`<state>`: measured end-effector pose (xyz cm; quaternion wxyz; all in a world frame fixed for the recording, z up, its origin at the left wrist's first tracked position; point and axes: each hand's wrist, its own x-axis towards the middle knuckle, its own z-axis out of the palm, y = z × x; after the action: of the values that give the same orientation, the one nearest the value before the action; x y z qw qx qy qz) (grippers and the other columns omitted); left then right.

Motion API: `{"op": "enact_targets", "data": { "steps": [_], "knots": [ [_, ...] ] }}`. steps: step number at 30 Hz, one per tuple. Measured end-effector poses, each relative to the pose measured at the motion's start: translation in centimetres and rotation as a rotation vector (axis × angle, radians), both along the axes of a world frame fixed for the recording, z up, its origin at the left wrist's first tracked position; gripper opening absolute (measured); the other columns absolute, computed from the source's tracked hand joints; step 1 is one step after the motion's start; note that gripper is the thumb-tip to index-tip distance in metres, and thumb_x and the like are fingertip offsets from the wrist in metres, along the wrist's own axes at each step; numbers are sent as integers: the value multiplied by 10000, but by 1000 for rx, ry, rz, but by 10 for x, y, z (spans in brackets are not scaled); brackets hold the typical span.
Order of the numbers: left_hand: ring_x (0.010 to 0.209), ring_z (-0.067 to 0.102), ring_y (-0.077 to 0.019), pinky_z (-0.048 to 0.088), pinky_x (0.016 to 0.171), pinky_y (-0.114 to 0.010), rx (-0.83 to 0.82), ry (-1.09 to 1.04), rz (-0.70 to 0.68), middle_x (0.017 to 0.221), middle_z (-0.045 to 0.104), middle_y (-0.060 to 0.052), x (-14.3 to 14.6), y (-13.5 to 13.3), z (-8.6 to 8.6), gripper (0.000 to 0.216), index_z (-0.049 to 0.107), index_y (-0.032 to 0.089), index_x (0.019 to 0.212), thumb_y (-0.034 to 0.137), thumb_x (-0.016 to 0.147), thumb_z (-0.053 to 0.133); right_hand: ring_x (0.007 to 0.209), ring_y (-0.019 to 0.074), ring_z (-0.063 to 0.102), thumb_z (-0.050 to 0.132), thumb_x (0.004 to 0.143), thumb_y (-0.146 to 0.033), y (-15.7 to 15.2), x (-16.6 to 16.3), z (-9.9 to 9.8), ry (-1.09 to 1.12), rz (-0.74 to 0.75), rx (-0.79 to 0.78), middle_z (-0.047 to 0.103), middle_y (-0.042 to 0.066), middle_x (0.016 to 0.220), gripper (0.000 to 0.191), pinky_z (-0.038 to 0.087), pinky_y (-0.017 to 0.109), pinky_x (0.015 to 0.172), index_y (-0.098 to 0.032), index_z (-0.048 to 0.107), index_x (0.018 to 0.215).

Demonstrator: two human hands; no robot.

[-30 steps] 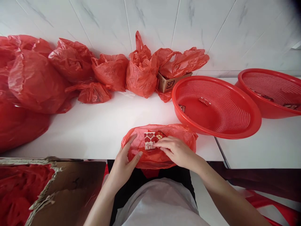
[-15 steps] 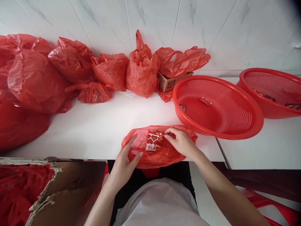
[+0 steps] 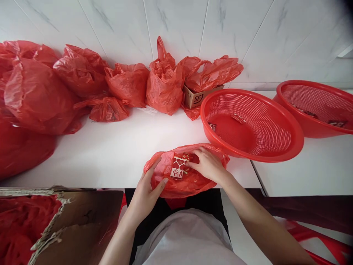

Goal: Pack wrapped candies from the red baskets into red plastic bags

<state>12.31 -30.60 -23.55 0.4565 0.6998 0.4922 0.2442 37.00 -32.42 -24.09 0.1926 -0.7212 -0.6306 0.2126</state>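
A thin red plastic bag [image 3: 193, 187] lies spread at the table's front edge, its mouth facing up. My left hand [image 3: 147, 189] holds its left side, index finger and thumb apart over the rim, the other fingers hidden. Inside lies a small white packet with red hearts and red characters [image 3: 178, 171]. Right beside it is a small red and gold packet [image 3: 186, 159]. My right hand [image 3: 208, 165] reaches into the bag from the right, its thumb and fingertips closed at the red and gold packet; the fingertips are partly hidden.
A red perforated basket [image 3: 275, 129] with a few small packets stands at the right, another red basket [image 3: 292, 106] behind it. Several filled red bags [image 3: 165, 88] and a small SF carton [image 3: 197, 97] line the wall. A torn cardboard box [image 3: 79, 224] holds red plastic at lower left.
My right hand has moved slightly left and down, deeper into the bag, towards the packets. My left hand stays at the bag's left side. The whole view has shifted slightly.
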Motion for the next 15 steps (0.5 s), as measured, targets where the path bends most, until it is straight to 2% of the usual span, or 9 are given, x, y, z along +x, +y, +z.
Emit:
{"op": "enact_targets", "data": {
  "steps": [2,5,7,10,13,15],
  "knots": [
    [1442,313,-266,257,1177,-462,-3,1,2,1535,405,-75,0,0,0,604,384,305,1472,430,911,569,1088,281,591,689,828,-383,1,-4,-3,23,32,-3,633,91,1160,282,468,421,879,-221,621,1048],
    [1449,298,-272,249,1180,-467,12,2,6,1543,391,-77,-1,0,0,597,393,301,1466,432,911,567,878,208,624,653,842,-329,2,-3,-2,146,16,51,654,18,935,167,484,359,778,-226,545,918],
    [1451,293,-272,243,1182,-470,13,5,6,1540,396,-78,-2,0,0,596,395,301,1465,437,910,566,798,180,622,625,854,-342,2,1,1,278,-28,129,632,-9,850,174,495,343,760,-232,492,878],
    [1452,292,-262,240,1184,-462,3,11,5,1532,409,-75,-3,0,1,594,396,303,1464,442,911,563,885,182,646,641,836,-378,1,10,6,528,-98,219,642,23,963,231,521,344,810,-230,481,911],
    [1459,278,-248,228,1190,-451,-1,10,5,1539,399,-66,-2,0,1,588,393,306,1463,431,914,559,953,194,657,662,810,-378,0,15,12,720,-121,203,642,73,1097,299,539,353,819,-215,496,998],
    [1461,273,-248,223,1191,-453,-1,8,5,1545,390,-65,-2,1,1,588,391,307,1465,425,915,561,933,193,664,671,797,-366,-1,16,14,762,-125,180,644,82,1104,319,547,358,806,-209,499,1015]
  ]
}}
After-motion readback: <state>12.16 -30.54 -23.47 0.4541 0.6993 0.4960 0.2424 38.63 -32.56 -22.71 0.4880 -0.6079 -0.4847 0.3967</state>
